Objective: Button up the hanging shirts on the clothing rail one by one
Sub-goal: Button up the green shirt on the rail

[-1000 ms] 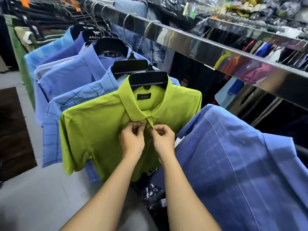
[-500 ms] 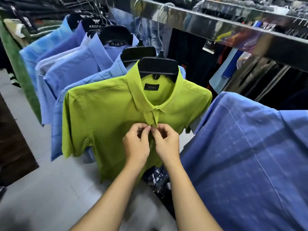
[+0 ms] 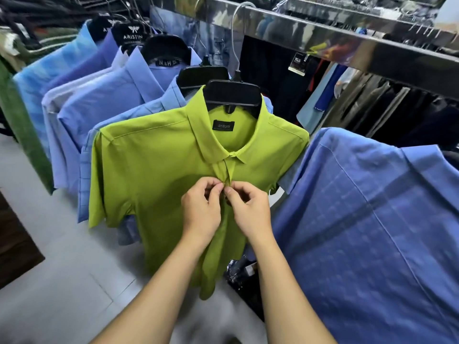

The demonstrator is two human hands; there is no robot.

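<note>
A lime-green short-sleeved shirt (image 3: 154, 170) hangs on a black hanger (image 3: 233, 95) from the shiny metal rail (image 3: 335, 38). Its collar is closed at the top. My left hand (image 3: 201, 209) and my right hand (image 3: 250, 212) meet at the placket a little below the collar, fingertips pinching the two front edges together. The button itself is hidden by my fingers. Below my hands the front hangs down and its edges part slightly.
Several blue shirts (image 3: 99, 112) hang in a row behind the green one. A blue checked shirt (image 3: 372, 232) hangs close at the right, back facing me. Dark clothes (image 3: 273, 70) hang behind the rail. The grey floor (image 3: 49, 281) lies below left, with dark packaged items (image 3: 246, 271) under the shirts.
Both hands have moved down the placket from just under the collar to a spot lower on the front. The collar area now shows closed. The view has tilted down.
</note>
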